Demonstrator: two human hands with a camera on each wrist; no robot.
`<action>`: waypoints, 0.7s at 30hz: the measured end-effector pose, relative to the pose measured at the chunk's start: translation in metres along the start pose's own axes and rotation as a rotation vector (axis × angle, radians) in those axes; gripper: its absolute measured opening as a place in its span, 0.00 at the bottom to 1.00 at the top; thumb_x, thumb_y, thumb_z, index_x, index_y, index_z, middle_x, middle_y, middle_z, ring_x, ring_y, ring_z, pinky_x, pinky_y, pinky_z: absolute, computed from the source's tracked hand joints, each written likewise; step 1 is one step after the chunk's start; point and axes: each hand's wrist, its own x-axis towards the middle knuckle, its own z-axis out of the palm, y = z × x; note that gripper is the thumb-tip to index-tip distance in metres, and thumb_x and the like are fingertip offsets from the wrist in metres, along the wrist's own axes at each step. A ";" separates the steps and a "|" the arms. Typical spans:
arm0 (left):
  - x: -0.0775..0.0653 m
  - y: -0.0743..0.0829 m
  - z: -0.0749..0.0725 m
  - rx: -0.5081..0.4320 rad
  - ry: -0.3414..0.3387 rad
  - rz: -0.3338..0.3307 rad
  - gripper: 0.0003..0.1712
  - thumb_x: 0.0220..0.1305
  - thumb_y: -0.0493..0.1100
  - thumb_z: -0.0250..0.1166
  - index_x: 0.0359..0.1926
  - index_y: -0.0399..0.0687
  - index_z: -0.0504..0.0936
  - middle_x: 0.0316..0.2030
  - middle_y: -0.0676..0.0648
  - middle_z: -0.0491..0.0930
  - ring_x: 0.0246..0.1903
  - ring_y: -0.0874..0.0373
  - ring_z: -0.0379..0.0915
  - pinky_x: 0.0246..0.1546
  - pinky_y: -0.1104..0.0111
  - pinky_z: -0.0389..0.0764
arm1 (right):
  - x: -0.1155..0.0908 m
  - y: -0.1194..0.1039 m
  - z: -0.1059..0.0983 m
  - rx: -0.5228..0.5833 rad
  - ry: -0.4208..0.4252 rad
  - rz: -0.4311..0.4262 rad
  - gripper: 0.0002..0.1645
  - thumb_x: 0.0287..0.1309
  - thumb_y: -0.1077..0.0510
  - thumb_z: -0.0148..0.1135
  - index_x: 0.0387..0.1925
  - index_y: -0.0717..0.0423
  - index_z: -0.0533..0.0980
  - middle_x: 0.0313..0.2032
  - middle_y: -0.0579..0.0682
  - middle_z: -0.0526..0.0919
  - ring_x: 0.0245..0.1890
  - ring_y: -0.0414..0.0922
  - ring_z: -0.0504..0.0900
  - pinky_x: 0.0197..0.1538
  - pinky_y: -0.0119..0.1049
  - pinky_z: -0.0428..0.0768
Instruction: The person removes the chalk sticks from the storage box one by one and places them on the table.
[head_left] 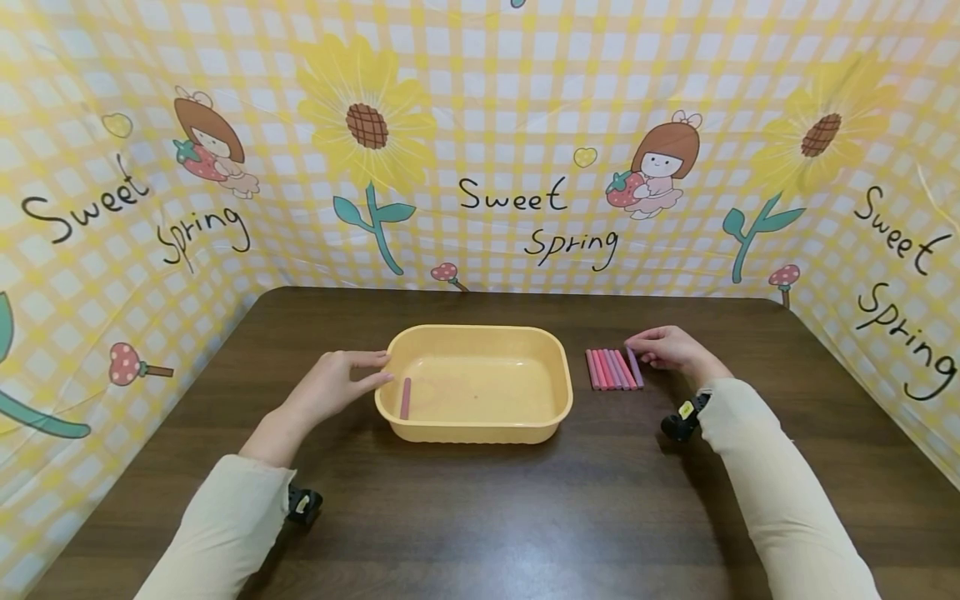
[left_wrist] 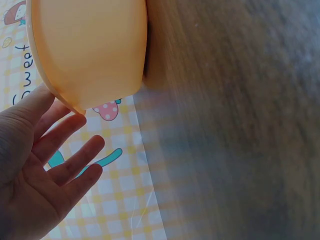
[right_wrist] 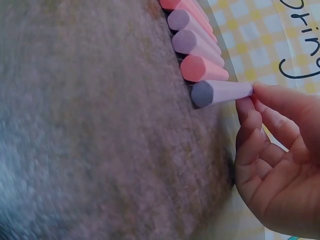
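Note:
My left hand (head_left: 330,387) holds the left rim of a yellow plastic basin (head_left: 472,432), its thumb and forefinger at the edge. In the left wrist view, the other fingers (left_wrist: 82,182) of that hand spread loosely away from the basin. One dull pink stick (head_left: 406,398) lies inside, near the basin's left end. To the right, a row of pink and purple chalk-like sticks (head_left: 609,369) lies side by side on the table. My right hand (head_left: 671,350) pinches the far end of the rightmost purple stick (right_wrist: 230,92) between thumb and forefinger; it slants beside the row.
Brown wooden tabletop (head_left: 480,517) lies under everything. A yellow checked cloth (head_left: 495,100) with printed flowers and lettering stands around the back and sides. Black wrist cameras (head_left: 303,505) sit below both cuffs.

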 end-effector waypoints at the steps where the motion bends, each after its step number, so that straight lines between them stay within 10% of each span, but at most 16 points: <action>1: 0.000 0.000 0.000 0.001 0.000 -0.003 0.24 0.61 0.48 0.63 0.54 0.37 0.78 0.55 0.38 0.76 0.59 0.40 0.69 0.61 0.47 0.69 | 0.000 -0.001 0.001 -0.012 0.004 0.005 0.17 0.63 0.54 0.56 0.46 0.62 0.77 0.20 0.32 0.77 0.21 0.29 0.73 0.27 0.21 0.74; 21: 0.001 -0.002 -0.001 -0.004 -0.008 -0.007 0.24 0.61 0.47 0.63 0.54 0.38 0.78 0.56 0.39 0.76 0.60 0.41 0.68 0.61 0.48 0.69 | -0.007 -0.015 0.005 -0.117 0.005 -0.022 0.27 0.66 0.54 0.51 0.56 0.73 0.68 0.29 0.35 0.81 0.25 0.30 0.73 0.30 0.23 0.75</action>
